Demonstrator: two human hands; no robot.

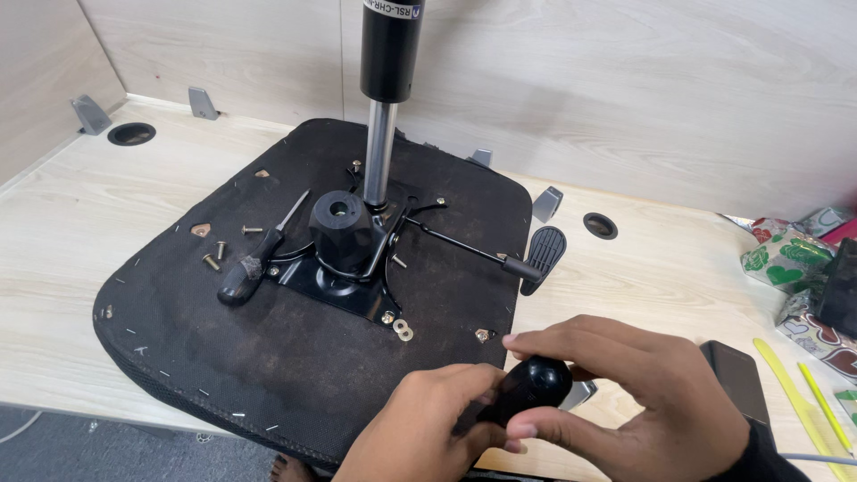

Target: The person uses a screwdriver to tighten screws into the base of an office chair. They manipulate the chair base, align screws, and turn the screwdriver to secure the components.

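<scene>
Left hand (pixel 420 428) and right hand (pixel 625 393), fingers curled, jointly grip a black rounded handle (pixel 533 386) at the upturned seat base's (pixel 268 357) near edge.

Two hands, left (pixel 420 428) and right (pixel 638 402), grip a black handle (pixel 533 386) beside an upturned chair seat (pixel 295 357) on a desk (pixel 643 286).

A pale wood-grain laminate desk (pixel 71 223) is enclosed by matching light wood partition panels (pixel 625 89), joined by grey metal corner brackets (pixel 202 103). Two round black cable grommets (pixel 131 134) are set into it. Grey floor (pixel 54 446) is seen below.
</scene>
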